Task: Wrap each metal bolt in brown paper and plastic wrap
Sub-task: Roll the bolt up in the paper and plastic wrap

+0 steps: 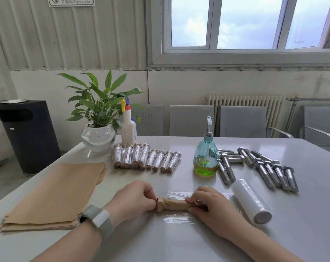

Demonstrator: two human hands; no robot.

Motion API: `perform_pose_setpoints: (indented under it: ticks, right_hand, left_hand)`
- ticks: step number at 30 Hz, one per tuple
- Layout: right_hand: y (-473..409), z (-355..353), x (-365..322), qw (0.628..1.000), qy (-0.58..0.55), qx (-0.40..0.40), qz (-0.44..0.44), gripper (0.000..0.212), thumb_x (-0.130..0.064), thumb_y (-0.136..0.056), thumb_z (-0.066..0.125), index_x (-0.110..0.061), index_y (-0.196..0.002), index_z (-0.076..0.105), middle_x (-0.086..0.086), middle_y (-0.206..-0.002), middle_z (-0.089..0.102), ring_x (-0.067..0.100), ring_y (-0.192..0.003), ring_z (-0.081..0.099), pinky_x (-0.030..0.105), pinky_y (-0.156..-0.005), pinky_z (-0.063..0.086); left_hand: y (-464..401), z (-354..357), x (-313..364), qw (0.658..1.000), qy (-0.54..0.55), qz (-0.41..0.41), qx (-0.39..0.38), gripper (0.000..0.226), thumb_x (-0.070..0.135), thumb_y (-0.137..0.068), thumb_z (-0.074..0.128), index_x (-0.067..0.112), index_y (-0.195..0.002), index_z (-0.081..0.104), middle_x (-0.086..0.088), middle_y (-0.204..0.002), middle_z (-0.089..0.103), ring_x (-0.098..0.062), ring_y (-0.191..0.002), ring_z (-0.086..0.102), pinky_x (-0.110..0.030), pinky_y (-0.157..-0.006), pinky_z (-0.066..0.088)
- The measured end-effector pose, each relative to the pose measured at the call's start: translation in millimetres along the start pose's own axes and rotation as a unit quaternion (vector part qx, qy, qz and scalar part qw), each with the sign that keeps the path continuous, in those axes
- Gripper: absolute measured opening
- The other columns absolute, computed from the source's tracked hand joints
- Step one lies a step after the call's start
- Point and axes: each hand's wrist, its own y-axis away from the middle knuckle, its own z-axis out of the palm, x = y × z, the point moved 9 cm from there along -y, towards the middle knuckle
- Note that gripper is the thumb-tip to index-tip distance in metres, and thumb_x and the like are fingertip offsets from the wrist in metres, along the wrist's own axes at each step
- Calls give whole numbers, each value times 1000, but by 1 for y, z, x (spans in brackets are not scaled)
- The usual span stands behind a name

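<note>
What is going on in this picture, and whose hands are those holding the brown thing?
The camera sits on a person's head, so you see their own two hands from above. The left hand and the right hand each pinch one end of a bolt rolled in brown paper. It lies on a clear sheet of plastic wrap pulled from the roll. On the white table are also a stack of brown paper, a row of finished wrapped bolts, bare metal bolts waiting their turn, a blue-green pump bottle, a white spray bottle and a potted plant.
</note>
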Motion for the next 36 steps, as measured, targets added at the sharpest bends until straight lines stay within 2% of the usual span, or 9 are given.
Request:
perform_pose_setpoints:
  ticks: [3, 7, 11, 14, 17, 22, 29, 34, 36]
  right_hand:
    - [0, 0, 1, 1000, -4, 1, 1, 11, -24, -85, 72, -22, -95, 71, -11, -93, 60, 9, -94, 54, 16, -82, 39]
    - [0, 1, 3, 1000, -7, 5, 1, 13, -24, -85, 72, -23, -97, 72, -16, -89, 55, 8, -93, 52, 17, -82, 39]
    - [0, 3, 5, 1000, -11, 1, 5, 14, -23, -85, 72, -23, -99, 72, -10, -93, 60, 13, -96, 54, 26, -87, 43]
    - [0, 4, 5, 1000, -13, -1, 7, 14, -24, -85, 72, -23, -99, 72, -8, -95, 61, 14, -97, 55, 29, -88, 44]
    - [-1, 4, 5, 1000, -13, -2, 6, 15, -23, -85, 71, -23, -100, 72, -9, -96, 61, 15, -98, 55, 29, -89, 43]
    - [-1, 4, 5, 1000, -16, -3, 5, 15, -23, -85, 71, -24, -100, 72, -15, -92, 54, 15, -99, 54, 28, -89, 43]
    - [-1, 4, 4, 1000, -17, -1, 2, 14, -23, -85, 71, -23, -99, 72, -17, -88, 52, 14, -96, 54, 26, -86, 42]
    - [-2, 4, 5, 1000, -25, 7, 0, 12, -21, -84, 72, -23, -95, 71, -23, -82, 47, 11, -91, 52, 23, -81, 40]
    - [-2, 4, 5, 1000, -26, 8, -3, 11, -21, -83, 73, -23, -94, 70, -24, -81, 46, 9, -89, 50, 21, -79, 39]
  left_hand:
    - [-4, 5, 4, 998, 0, -8, -58, 6, 24, -75, 70, 26, -72, 65, 8, -70, 64, -7, -57, 56, -18, -51, 43]
    - [-12, 7, 13, 987, -87, -31, -131, 8, 23, -76, 68, 26, -76, 60, 9, -63, 64, 1, -44, 51, -11, -37, 33]
    - [-15, 4, 17, 963, -149, -81, -208, 17, 33, -73, 70, 20, -85, 69, 1, -71, 63, -13, -54, 50, -15, -40, 30]
    - [-16, 3, 13, 949, -177, -109, -237, 25, 41, -69, 70, 16, -73, 65, -1, -60, 57, -19, -46, 39, -16, -41, 28]
    - [-15, 7, 7, 951, -99, -156, -247, 25, 29, -75, 72, 13, -62, 58, 1, -47, 51, -14, -38, 37, -16, -40, 25]
    - [-18, 17, 8, 957, -41, -153, -244, 13, 12, -83, 68, 12, -73, 61, 2, -53, 57, -8, -45, 56, -18, -48, 43]
    - [-16, 16, 14, 960, 36, -156, -228, 5, 0, -82, 66, 1, -83, 61, -7, -58, 55, -11, -42, 61, -18, -46, 47]
    - [-10, 16, 11, 944, 157, -184, -224, 2, -1, -83, 62, 0, -82, 63, -14, -76, 72, -19, -66, 72, -19, -49, 46]
    - [-5, 15, 7, 928, 227, -205, -215, 9, 5, -84, 58, -2, -88, 62, -16, -83, 73, -24, -73, 73, -20, -50, 48]
